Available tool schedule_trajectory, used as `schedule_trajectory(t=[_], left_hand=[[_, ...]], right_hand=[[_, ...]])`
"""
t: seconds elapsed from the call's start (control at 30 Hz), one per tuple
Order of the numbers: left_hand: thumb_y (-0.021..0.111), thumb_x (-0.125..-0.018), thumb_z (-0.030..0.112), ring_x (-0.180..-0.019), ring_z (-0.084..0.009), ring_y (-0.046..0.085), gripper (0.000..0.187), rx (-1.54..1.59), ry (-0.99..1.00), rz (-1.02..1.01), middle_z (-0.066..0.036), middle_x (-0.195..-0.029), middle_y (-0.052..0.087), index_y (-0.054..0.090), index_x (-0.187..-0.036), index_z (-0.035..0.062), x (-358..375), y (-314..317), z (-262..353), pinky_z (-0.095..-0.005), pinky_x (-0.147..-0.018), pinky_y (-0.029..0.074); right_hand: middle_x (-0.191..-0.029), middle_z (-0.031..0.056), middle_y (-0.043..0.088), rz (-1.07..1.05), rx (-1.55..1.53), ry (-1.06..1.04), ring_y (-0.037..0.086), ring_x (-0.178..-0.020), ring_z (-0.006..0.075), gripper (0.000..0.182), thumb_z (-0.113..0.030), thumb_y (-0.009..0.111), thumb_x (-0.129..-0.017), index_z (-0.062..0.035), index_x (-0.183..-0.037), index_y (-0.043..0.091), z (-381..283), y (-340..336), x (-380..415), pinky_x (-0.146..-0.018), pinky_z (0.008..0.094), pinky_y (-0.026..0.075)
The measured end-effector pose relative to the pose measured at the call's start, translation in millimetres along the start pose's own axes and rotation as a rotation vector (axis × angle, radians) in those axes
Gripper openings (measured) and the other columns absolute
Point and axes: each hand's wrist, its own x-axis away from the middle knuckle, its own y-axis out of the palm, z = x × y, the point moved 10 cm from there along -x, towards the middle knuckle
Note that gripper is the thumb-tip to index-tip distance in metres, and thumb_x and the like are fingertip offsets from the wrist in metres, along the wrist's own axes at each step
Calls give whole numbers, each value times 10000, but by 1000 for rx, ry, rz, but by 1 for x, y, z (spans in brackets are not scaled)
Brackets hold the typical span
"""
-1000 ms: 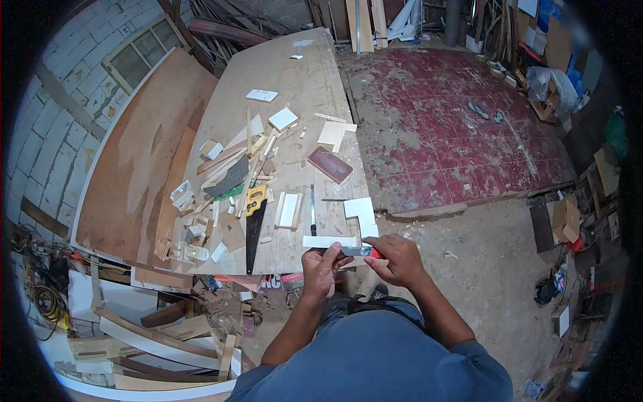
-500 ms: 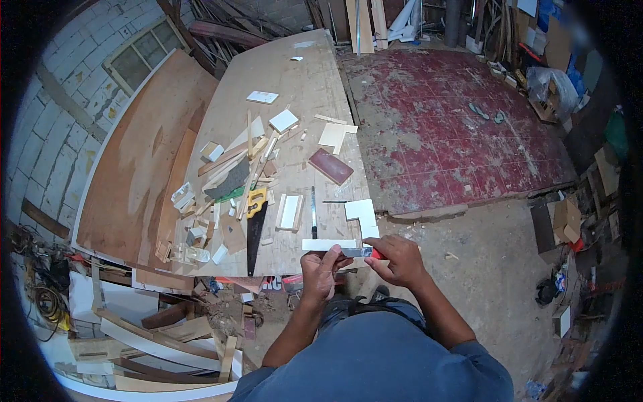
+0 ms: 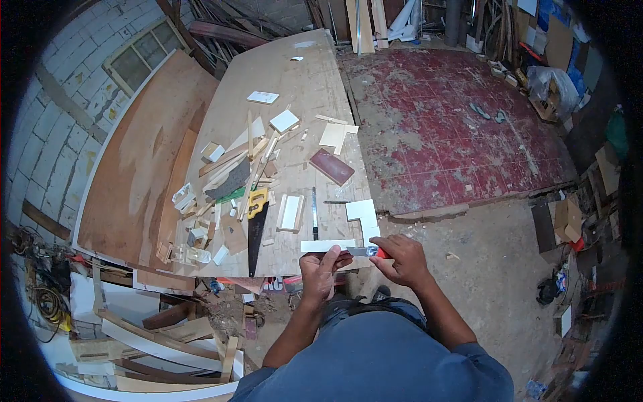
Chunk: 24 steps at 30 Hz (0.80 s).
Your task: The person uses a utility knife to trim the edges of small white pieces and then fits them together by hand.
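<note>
At the near edge of the workbench, my left hand (image 3: 319, 271) is closed on a narrow white strip (image 3: 318, 246), thumb on its near side. My right hand (image 3: 402, 260) grips a red-handled tool with a flat metal blade (image 3: 362, 252); its exact kind is hard to make out. The blade lies against or just beside the strip's right end, pointing left toward my left thumb. Just beyond my right hand sits an L-shaped white piece (image 3: 362, 213). A slim dark-and-metal tool (image 3: 315, 218) lies beyond the strip.
The workbench (image 3: 281, 80) carries a yellow-handled handsaw (image 3: 256, 231), a white block with wooden sides (image 3: 290, 212), a dark red block (image 3: 332, 167) and a heap of wood offcuts (image 3: 234, 164). A large curved panel (image 3: 140, 154) stands left. Red tiled floor (image 3: 442, 127) extends right.
My right hand and the blade have shifted slightly right along the strip, so less of the blade overlaps it. My left hand stays nearly in place.
</note>
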Motion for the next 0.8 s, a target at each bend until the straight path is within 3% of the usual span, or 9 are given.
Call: schedule_trajectory(t=[0.1,0.8], left_hand=[[621,-916,75,-757,-237,703,177,25,-10,6,-187,-881,686,624,-984,-88,0,0,1,-346,-713,609],[590,-939,118,-776,-235,701,224,24,10,-30,-184,-912,680,611,-994,-98,-3,5,-3,-364,-723,617]], right_hand=[[-738,98,607,24,19,1,595,-678,280,354,-339,704,-790,-81,-1030,674,3,0,2,-588,406,465],[-711,92,568,74,26,-96,565,-635,271,347,-326,705,-766,-56,-982,670,-15,-2,-13,-563,381,442]])
